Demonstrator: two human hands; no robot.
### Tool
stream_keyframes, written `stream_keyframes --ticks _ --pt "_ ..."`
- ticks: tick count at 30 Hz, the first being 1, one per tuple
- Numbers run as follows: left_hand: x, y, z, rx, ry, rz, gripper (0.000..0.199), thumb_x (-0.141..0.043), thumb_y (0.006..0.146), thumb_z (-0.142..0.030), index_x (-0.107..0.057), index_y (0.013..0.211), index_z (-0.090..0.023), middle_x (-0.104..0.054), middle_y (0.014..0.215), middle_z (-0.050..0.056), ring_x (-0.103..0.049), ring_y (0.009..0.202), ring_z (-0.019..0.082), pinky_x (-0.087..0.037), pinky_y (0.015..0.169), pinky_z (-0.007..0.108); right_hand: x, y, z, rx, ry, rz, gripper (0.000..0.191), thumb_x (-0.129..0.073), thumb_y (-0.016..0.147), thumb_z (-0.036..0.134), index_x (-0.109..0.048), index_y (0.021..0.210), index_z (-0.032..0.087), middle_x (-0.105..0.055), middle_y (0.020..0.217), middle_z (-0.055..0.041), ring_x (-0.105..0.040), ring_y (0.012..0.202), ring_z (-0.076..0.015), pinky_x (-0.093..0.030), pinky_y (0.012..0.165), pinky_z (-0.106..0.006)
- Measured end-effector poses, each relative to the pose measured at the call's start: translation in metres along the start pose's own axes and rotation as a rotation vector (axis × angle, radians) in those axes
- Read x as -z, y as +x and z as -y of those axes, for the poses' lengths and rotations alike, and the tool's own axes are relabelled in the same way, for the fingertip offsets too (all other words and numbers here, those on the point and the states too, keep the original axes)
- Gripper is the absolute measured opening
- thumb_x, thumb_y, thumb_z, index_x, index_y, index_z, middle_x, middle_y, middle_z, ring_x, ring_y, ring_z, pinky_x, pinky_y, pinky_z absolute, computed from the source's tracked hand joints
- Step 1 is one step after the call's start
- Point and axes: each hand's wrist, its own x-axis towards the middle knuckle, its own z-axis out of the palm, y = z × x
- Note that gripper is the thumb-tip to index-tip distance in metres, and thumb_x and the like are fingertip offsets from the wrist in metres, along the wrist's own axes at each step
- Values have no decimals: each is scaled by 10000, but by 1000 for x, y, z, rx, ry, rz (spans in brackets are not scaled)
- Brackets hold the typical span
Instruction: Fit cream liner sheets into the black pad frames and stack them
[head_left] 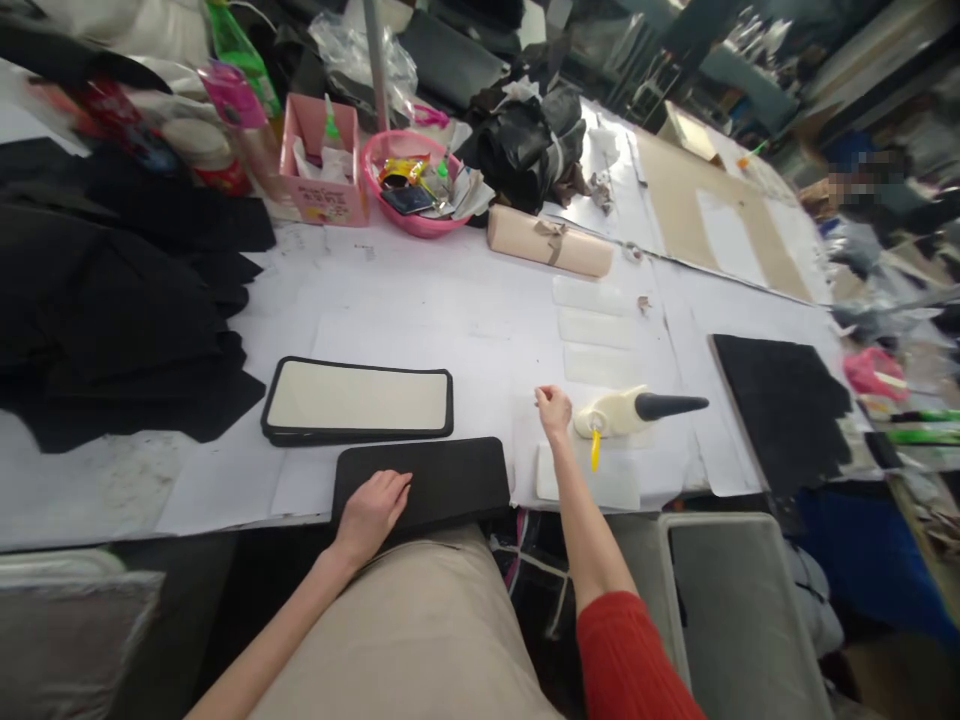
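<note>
My left hand [376, 510] rests on a black rounded rectangular panel [457, 480] at the table's front edge, its fingers laid over the surface. Just behind the panel lies a stack of black-edged pieces with a cream face on top [358, 397]. My right hand [554, 408] is held over the white table, fingers curled together at the tips; whatever is between them is too small to make out. Right beside it is a cream squeeze bottle or pot with a dark pointed end [667, 405] and a yellow piece [595, 450]. Pale translucent strips [596, 327] lie beyond this hand.
Black fabric pieces [112, 310] are heaped at left, and a black stack [780, 405] lies at right. Toward the back are a pink box [326, 200], a pink basket [420, 222] of small items, a tied beige roll [525, 236] and bundled black material [525, 140].
</note>
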Motion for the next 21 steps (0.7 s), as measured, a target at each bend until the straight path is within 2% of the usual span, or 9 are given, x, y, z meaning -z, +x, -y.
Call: stream_keyframes --ticks 5,11,16,21 --pt "-7 1 4 57 89 -4 225 -471 949 -132 -658 1053 -204 -665 868 59 -611 777 200 -484 723 326 -10 20 -12 25 -9 82 277 -530 886 306 -727 968 130 -761 837 -100 -710 808 -223 -475 797 -291" --pt "-12 3 0 83 180 -24 98 -537 937 -168 -633 927 -189 -655 830 30 -632 785 175 -470 712 294 -13 47 -7 56 -150 136 275 -507 945 294 -717 1043 147 -765 950 -94 -709 883 -193 -467 794 -255" --pt "-29 -3 12 26 227 -95 104 -540 945 -251 -625 951 -192 -662 835 9 -650 766 162 -471 725 293 3 105 -3 29 -236 43 212 -540 953 285 -735 1004 219 -766 998 -43 -698 934 -167 -466 777 -221" --pt "-39 -7 20 30 222 -120 104 -542 910 -269 -637 919 -227 -680 800 -4 -663 715 162 -482 697 286 22 181 6 6 -306 -41 239 -515 971 303 -735 1036 235 -752 1040 -63 -689 957 -183 -477 796 -240"
